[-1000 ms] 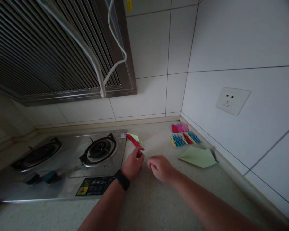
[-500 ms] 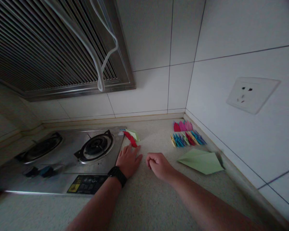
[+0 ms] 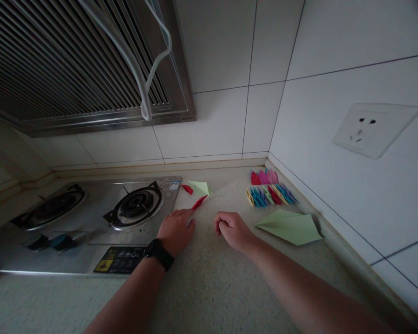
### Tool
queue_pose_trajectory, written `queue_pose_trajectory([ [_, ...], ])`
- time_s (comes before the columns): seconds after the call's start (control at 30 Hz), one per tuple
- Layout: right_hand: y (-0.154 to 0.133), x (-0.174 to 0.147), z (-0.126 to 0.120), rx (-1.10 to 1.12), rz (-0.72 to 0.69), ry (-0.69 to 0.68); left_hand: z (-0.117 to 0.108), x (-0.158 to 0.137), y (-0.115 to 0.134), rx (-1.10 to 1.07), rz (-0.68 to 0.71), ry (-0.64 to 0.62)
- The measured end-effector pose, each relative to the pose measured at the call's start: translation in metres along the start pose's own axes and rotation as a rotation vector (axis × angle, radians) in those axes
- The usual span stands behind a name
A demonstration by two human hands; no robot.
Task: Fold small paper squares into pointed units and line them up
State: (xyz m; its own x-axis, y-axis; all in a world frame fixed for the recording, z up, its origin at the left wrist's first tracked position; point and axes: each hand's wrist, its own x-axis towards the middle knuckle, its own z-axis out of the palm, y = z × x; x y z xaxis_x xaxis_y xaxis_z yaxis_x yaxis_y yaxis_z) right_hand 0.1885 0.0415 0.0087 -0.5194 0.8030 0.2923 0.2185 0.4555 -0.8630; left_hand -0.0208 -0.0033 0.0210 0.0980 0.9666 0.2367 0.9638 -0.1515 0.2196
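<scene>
My left hand [image 3: 176,233], with a black watch on the wrist, lies low over the counter with its fingers stretched out. Its fingertips touch the near end of a narrow red folded paper piece [image 3: 199,202]; the thumb stays apart from it. Behind that lie a smaller red folded paper piece [image 3: 187,189] and a light green paper piece [image 3: 199,187]. My right hand [image 3: 232,229] is curled into a fist on the counter, and nothing shows in it. To its right rests a large pale green folded paper [image 3: 289,226].
Several colourful folded paper pieces [image 3: 271,195] stand in a row near the right wall, with pink and red ones [image 3: 264,176] behind. A gas stove [image 3: 135,204] occupies the left, under a range hood [image 3: 90,69] with a hanging white cord [image 3: 144,99]. A wall socket [image 3: 374,130] is at right.
The narrow red piece has come nearer and turned, apart from the other red piece. The small green paper now shows more fully. My left hand has shifted slightly left; my right remains a fist.
</scene>
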Motion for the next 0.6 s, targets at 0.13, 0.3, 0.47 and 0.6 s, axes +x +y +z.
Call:
queue_pose_trajectory([
  [0.13,0.005,0.000,-0.011,-0.069,-0.035,0.070,-0.004,-0.002,0.003,-0.028,0.172,-0.069],
  [0.3,0.009,0.004,-0.016,-0.189,-0.090,0.225,-0.006,-0.002,0.007,-0.039,0.285,-0.100],
  [0.47,0.010,0.003,-0.008,-0.510,-0.145,0.220,-0.006,-0.001,0.009,-0.033,0.294,-0.087],
  [0.6,0.010,-0.002,-0.002,-0.704,-0.104,0.031,-0.005,0.000,0.011,-0.051,0.282,-0.056],
])
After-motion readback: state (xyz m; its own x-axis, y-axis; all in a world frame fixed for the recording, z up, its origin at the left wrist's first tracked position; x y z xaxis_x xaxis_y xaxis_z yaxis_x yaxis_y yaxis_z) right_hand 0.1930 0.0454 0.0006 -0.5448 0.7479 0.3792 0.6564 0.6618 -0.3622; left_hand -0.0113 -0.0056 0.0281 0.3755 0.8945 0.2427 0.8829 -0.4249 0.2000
